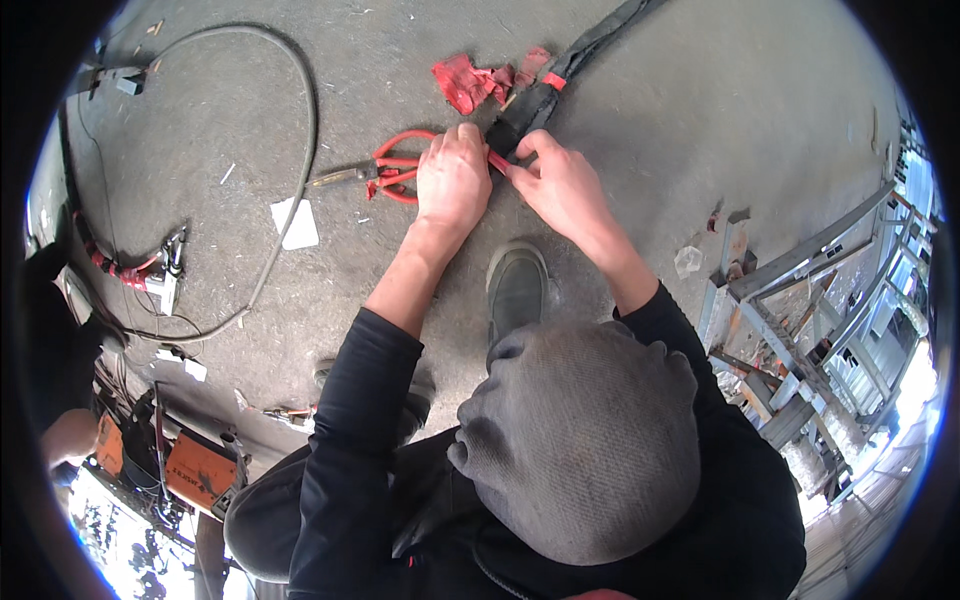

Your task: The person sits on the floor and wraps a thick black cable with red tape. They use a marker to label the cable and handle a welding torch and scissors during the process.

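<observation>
My left hand point(455, 180) is closed at the near end of a thick black cable point(520, 115), its fingertips hidden beneath it. Close by on the right, my right hand point(562, 190) pinches a narrow red strip point(499, 163), which looks like tape and lies against the cable between both hands. Scissors with red looped handles point(398, 165) lie on the floor just left of my left hand, their dark blades pointing left. Crumpled red scraps point(465, 82) rest beyond my hands, beside the cable. A red band point(554, 81) circles the cable farther up.
A grey cable loop point(312, 110) curves across the left floor, near a metal clamp point(172, 270) with red wrapping. A white scrap point(295, 224) lies inside it. Metal framing point(770, 310) stands at right. Orange machines point(200, 472) and another person's hand point(70, 437) are lower left.
</observation>
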Motion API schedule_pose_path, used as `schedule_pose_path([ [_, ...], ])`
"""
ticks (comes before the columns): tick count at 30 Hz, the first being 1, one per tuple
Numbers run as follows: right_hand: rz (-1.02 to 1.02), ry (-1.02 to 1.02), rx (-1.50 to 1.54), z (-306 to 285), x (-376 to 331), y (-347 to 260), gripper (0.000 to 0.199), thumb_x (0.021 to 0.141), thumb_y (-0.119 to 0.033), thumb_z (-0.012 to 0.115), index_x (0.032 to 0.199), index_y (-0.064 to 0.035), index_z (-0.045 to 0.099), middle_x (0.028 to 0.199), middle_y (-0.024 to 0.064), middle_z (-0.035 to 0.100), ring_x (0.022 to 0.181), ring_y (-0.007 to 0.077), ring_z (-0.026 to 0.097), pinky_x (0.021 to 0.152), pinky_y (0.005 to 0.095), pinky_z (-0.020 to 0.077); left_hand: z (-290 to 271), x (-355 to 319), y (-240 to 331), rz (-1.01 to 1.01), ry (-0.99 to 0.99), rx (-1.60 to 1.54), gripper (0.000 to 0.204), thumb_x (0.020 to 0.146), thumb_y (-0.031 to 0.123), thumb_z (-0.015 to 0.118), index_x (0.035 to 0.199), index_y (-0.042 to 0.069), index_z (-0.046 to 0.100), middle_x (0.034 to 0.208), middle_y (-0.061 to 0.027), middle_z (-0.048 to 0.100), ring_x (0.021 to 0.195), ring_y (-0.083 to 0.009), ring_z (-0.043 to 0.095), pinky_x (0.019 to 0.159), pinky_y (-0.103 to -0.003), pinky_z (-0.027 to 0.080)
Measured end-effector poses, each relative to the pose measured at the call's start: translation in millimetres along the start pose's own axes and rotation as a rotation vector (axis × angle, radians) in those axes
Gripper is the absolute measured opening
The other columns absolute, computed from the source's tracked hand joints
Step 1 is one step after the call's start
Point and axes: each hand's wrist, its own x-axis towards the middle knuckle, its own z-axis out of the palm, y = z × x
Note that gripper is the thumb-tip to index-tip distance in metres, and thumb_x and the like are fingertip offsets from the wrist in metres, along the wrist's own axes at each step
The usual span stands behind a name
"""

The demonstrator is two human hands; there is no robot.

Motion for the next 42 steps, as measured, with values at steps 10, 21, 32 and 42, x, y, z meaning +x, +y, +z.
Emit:
schedule_pose_path([
  [10,-0.036,0.043,0.146,6.7,4.7,9.4,0.030,0.102,-0.020,0.083,0.117,-0.0032,0.063,0.075,0.0147,0.074,0.066,0.0299,0.073,0.066,0.0447,0.0547,-9.7,2.3,5.3,-0.158,-0.126,-0.154,0.018,0.100,0.013,0.079,0.109,0.002,0.067,0.119,-0.0219,0.076,0.110,-0.0435,0.075,0.096,-0.054,0.061],
  [21,0.019,-0.039,0.297,5.2,2.6,12.4,0.025,0.107,-0.013,0.081,0.119,-0.0005,0.063,0.079,0.0115,0.079,0.071,0.0148,0.073,0.066,0.0345,0.0577,-4.5,-50.0,4.2,0.121,0.117,-0.186,0.038,0.096,0.016,0.089,0.128,0.001,0.074,0.137,-0.0209,0.076,0.122,-0.0434,0.074,0.107,-0.051,0.061],
  [32,-0.038,-0.022,0.242,2.6,2.2,12.8,0.027,0.101,-0.024,0.083,0.117,-0.0037,0.078,0.083,0.0145,0.080,0.073,0.0291,0.079,0.069,0.0423,0.0589,-15.2,-23.2,-7.8,0.028,0.073,-0.404,0.013,0.106,0.010,0.076,0.111,-0.002,0.074,0.108,-0.0235,0.078,0.097,-0.0456,0.077,0.086,-0.050,0.062],
  [42,-0.018,0.042,0.262,20.2,8.4,13.0,0.018,0.106,-0.018,0.082,0.107,-0.0001,0.080,0.078,0.0044,0.078,0.069,0.0085,0.066,0.064,0.0311,0.0527,-28.2,-17.6,-5.6,0.082,0.223,-0.247,0.020,0.104,0.016,0.081,0.115,0.002,0.073,0.103,-0.0202,0.075,0.093,-0.0436,0.074,0.084,-0.053,0.060],
])
